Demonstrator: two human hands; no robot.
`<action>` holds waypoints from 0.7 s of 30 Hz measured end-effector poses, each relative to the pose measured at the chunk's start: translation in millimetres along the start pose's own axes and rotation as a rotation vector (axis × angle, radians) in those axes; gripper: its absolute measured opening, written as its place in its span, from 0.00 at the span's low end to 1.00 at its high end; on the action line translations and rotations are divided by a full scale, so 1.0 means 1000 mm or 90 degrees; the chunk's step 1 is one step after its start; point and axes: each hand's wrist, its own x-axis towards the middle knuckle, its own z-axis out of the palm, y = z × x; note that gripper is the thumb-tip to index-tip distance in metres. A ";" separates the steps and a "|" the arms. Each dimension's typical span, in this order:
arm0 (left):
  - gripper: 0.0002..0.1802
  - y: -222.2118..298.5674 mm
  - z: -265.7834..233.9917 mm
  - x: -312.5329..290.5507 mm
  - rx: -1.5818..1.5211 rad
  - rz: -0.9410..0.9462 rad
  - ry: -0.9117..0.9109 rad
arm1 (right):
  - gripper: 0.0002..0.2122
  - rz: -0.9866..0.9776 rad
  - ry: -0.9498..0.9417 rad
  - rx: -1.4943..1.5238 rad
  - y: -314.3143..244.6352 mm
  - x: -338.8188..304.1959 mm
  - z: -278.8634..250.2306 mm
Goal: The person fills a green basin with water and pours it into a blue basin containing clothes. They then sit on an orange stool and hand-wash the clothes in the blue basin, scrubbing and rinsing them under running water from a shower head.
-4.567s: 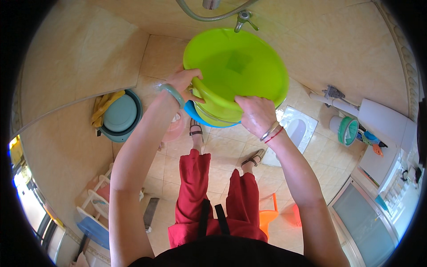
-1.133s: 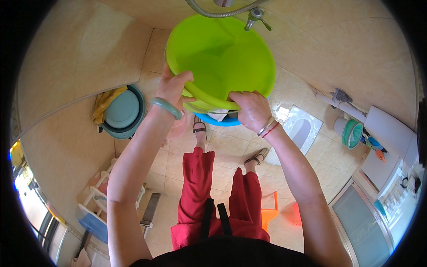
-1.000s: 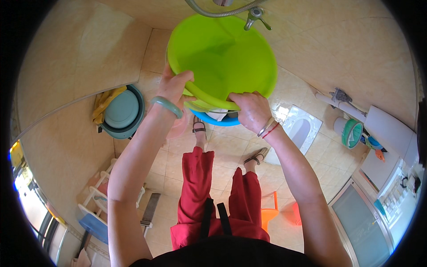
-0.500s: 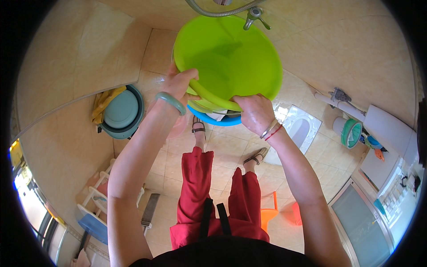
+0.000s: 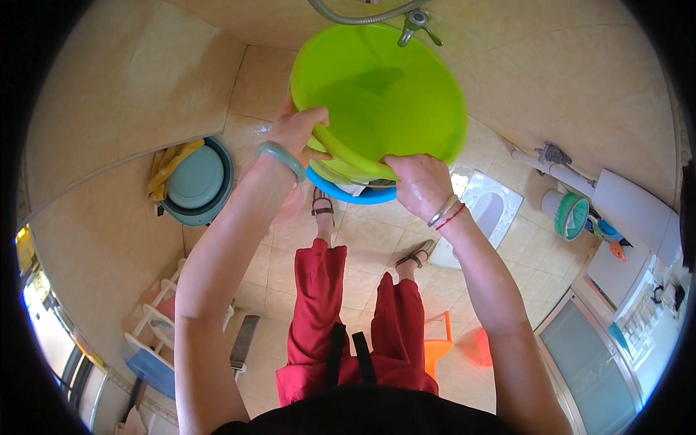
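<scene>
A large lime-green plastic tub (image 5: 384, 94) is held up in front of me, tilted so that its inside faces me. My left hand (image 5: 296, 134) is closed on the near left part of its rim. On the near right part of the rim, my right hand (image 5: 419, 181) is closed, with the thumb lying over the edge. Below the green tub a blue basin (image 5: 362, 196) shows in part, with something whitish in it; the rest is hidden. Just beyond the tub's far right edge is a metal tap (image 5: 415, 27).
A teal basin with a yellow cloth (image 5: 170, 170) stands at the left. On the right are a squat toilet (image 5: 487, 210) in the floor and a small bin with a green liner (image 5: 571, 216). An orange plastic thing (image 5: 437, 351) lies behind my feet. A shower hose (image 5: 355, 16) hangs above.
The green tub and both hands have shifted slightly to the right. The grip on the rim looks the same.
</scene>
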 end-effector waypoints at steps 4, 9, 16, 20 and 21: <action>0.31 -0.002 -0.001 0.005 -0.009 -0.016 0.006 | 0.15 0.005 -0.008 -0.003 -0.002 0.000 -0.004; 0.31 -0.006 0.000 0.010 -0.010 -0.018 0.002 | 0.14 0.015 -0.015 -0.020 -0.001 0.000 -0.006; 0.31 -0.007 0.003 0.015 -0.014 -0.035 0.001 | 0.12 0.007 -0.008 -0.023 0.000 -0.004 -0.010; 0.32 -0.005 0.006 0.017 0.002 -0.052 0.012 | 0.11 0.012 -0.007 -0.027 -0.002 -0.004 -0.014; 0.32 -0.006 0.008 0.017 0.018 -0.044 0.011 | 0.11 0.020 -0.011 -0.029 -0.004 -0.004 -0.016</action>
